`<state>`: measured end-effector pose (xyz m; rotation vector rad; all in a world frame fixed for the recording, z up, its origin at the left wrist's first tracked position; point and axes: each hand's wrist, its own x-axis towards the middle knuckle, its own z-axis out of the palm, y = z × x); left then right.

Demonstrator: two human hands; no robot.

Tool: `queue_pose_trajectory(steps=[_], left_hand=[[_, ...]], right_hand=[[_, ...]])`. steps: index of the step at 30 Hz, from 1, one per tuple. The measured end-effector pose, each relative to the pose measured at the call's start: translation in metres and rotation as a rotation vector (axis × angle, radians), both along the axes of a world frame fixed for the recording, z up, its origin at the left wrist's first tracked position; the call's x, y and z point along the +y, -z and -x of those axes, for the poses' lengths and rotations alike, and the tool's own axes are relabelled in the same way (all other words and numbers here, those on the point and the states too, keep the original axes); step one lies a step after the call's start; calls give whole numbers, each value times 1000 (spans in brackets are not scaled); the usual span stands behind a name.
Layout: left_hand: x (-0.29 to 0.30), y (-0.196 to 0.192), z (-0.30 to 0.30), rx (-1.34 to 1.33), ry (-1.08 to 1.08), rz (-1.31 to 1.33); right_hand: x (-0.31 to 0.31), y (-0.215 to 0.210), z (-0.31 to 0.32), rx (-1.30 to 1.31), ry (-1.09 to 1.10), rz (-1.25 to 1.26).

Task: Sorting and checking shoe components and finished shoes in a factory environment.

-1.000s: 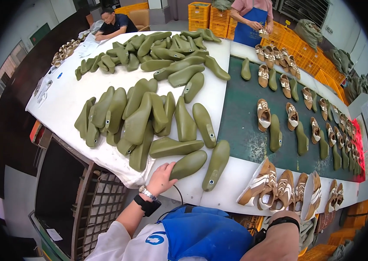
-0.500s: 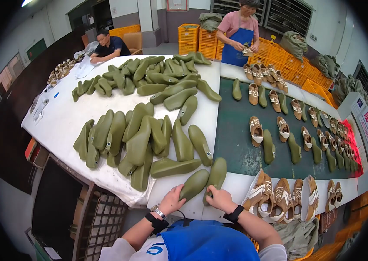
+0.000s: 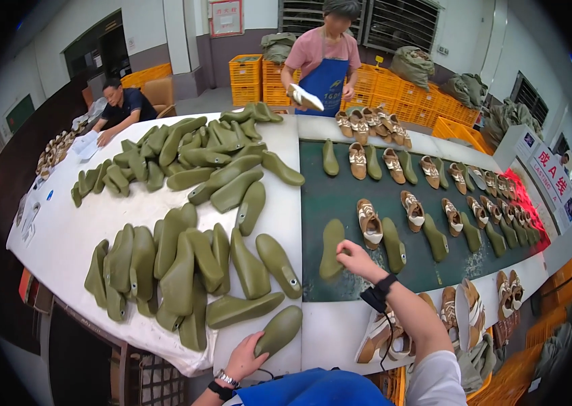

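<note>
My left hand (image 3: 245, 356) is closed round the heel end of an olive-green shoe last (image 3: 282, 330) at the near edge of the white tabletop. Farther forward and to the right, my right hand (image 3: 359, 261) has its fingers curled at the side of a second green shoe last (image 3: 332, 247). That last is at the near left corner of the dark green belt (image 3: 330, 289), its broad face up. Just beyond it stands a brown and white sneaker (image 3: 369, 222), with another green last (image 3: 394, 243) beside it.
Piles of green lasts (image 3: 164, 260) cover much of the white table (image 3: 49, 223). Sneakers and lasts line the belt in rows. More sneakers (image 3: 472, 311) stand along the near right ledge. A person in a blue apron (image 3: 323, 84) holds a shoe across the table; another person (image 3: 124, 108) sits far left.
My right hand has carried its last forward and right from the near table edge to the belt. My left hand keeps its last near the edge. The view has shifted right.
</note>
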<state>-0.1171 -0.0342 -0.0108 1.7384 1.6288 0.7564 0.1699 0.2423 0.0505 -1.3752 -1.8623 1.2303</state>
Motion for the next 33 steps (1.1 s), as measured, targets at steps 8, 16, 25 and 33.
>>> queue_pose_trajectory(steps=[8, 16, 25, 33], left_hand=[[-8, 3, -6, 30, -27, 22], [-3, 9, -5, 27, -31, 26], [17, 12, -17, 69, -31, -46], [40, -43, -83, 272, 201, -303]], right_hand=[[59, 113, 14, -820, -41, -259], [16, 66, -21, -708, -82, -211], [-166, 6, -131, -704, 166, -38], [-236, 45, -60, -232, 149, -97]])
